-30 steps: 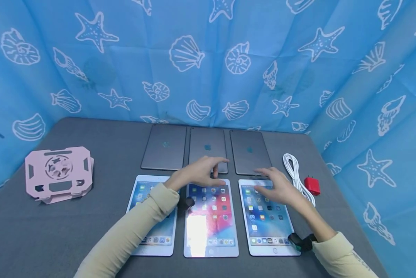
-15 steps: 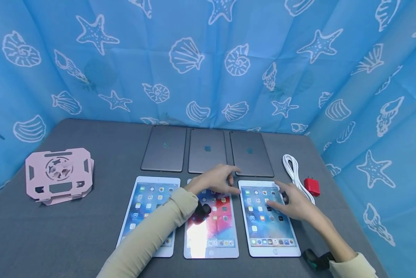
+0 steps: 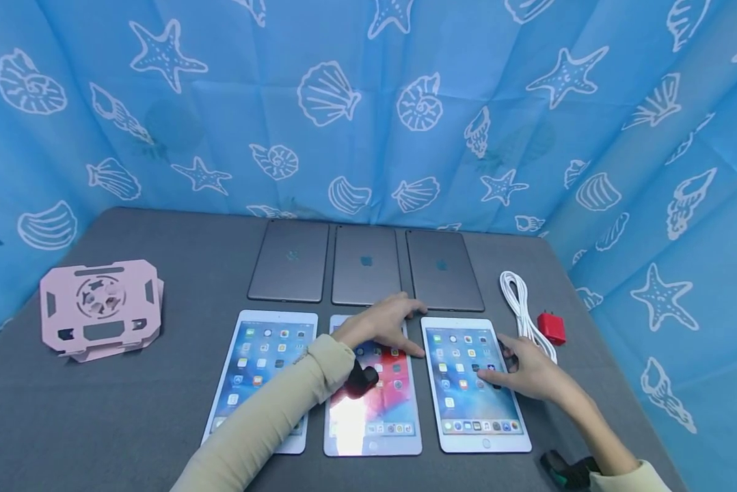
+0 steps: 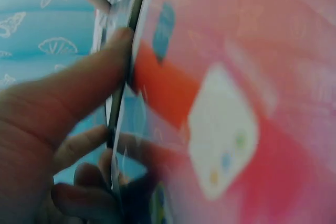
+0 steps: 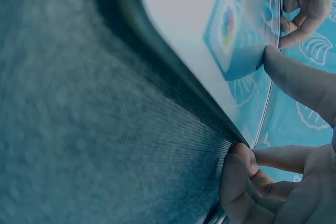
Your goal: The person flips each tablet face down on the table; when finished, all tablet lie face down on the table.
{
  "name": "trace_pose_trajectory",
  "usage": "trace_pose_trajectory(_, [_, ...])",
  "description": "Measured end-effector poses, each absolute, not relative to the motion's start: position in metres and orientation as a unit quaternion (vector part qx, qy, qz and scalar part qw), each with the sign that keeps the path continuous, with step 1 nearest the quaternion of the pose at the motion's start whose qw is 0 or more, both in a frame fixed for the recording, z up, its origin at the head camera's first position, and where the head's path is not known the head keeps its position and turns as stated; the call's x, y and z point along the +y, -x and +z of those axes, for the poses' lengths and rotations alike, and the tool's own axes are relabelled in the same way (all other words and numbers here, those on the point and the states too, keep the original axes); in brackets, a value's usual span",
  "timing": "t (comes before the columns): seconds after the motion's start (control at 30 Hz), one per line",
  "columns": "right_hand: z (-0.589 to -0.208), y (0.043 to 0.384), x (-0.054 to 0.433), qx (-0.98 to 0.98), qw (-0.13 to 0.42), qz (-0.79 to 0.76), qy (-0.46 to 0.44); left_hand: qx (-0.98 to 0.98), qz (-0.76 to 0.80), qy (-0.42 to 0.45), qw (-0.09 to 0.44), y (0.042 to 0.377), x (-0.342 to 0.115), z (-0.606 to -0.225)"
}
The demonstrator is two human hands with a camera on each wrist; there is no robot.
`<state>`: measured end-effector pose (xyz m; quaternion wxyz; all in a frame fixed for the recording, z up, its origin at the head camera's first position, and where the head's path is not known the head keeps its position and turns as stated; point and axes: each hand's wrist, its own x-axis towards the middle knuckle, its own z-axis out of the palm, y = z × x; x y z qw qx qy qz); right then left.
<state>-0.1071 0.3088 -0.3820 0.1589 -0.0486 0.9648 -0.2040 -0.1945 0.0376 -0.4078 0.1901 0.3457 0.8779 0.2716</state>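
Three white-framed tablets lie screen up in the front row. My right hand is at the right edge of the rightmost tablet. Its thumb rests on the lit screen and its other fingers curl against the edge, low by the cloth in the right wrist view. My left hand is over the top right of the middle tablet. Its thumb and fingertips point at the left edge of the rightmost tablet; whether they touch it is unclear. My left forearm partly covers the left tablet.
Three dark tablets, including the left one, lie back up behind. A pink cut-out stand is at the left. At the right are a coiled white cable and a red charger plug. A blue curtain hangs behind.
My left hand has moved right, from above the middle tablet to the rightmost tablet's left side. My right hand has shifted right and nearer, from above the screen to the right edge.
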Motion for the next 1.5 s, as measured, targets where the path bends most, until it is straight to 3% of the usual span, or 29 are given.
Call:
trace_pose_trajectory(0.77, [-0.380,0.111,0.307,0.953,0.195,-0.232,-0.022,0.917,0.244,-0.289,0.126,0.181,0.050,-0.417])
trace_pose_trajectory(1.5, [-0.366,0.104,0.336,0.872,0.238,-0.425,-0.039,0.920,0.257,-0.276,0.107,0.179,0.055,-0.416])
